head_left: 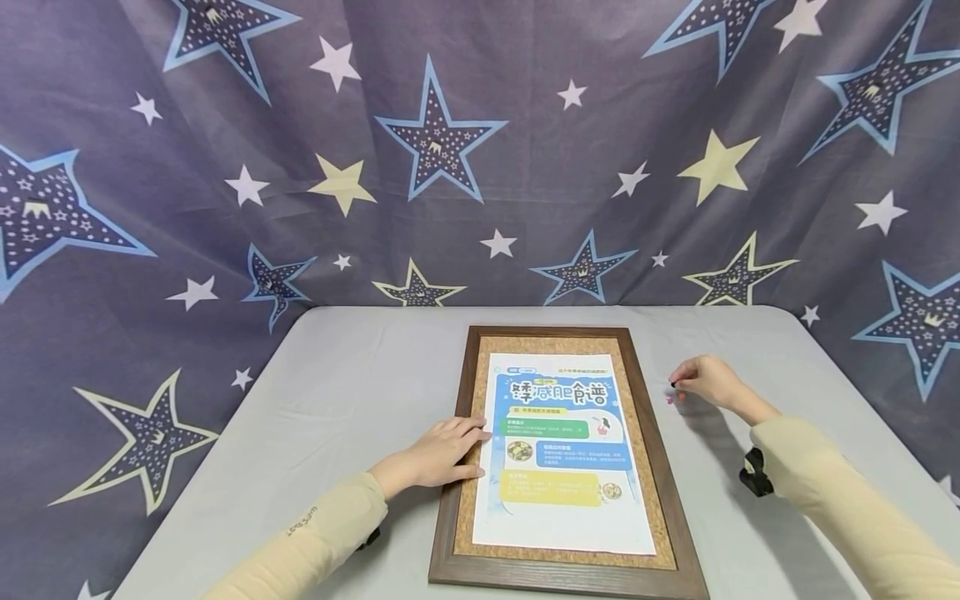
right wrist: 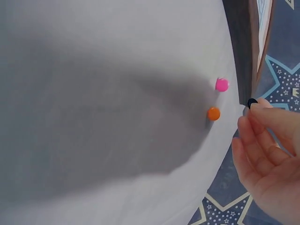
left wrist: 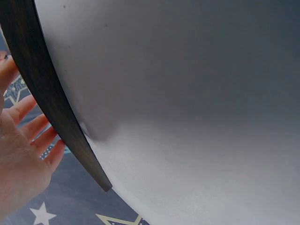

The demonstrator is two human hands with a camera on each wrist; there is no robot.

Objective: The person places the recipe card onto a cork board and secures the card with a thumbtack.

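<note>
A cork board (head_left: 551, 343) in a dark wooden frame (head_left: 562, 573) lies on the table with a printed sheet (head_left: 558, 527) on it. My left hand (head_left: 438, 454) rests across the frame's left side, fingers fairly straight, tips at the sheet's left edge. In the left wrist view, that hand (left wrist: 23, 159) touches the frame. To the right of the board, my right hand (head_left: 708, 383) pinches a small black push pin (right wrist: 252, 102) between thumb and finger, just above the table. A pink push pin (right wrist: 222, 85) and an orange push pin (right wrist: 213, 114) lie beneath it.
A pale grey cloth covers the table (head_left: 337, 375). Behind it hangs a dark curtain (head_left: 465, 225) patterned with stars. A black strap (head_left: 756, 473) shows at the right wrist, below the sleeve.
</note>
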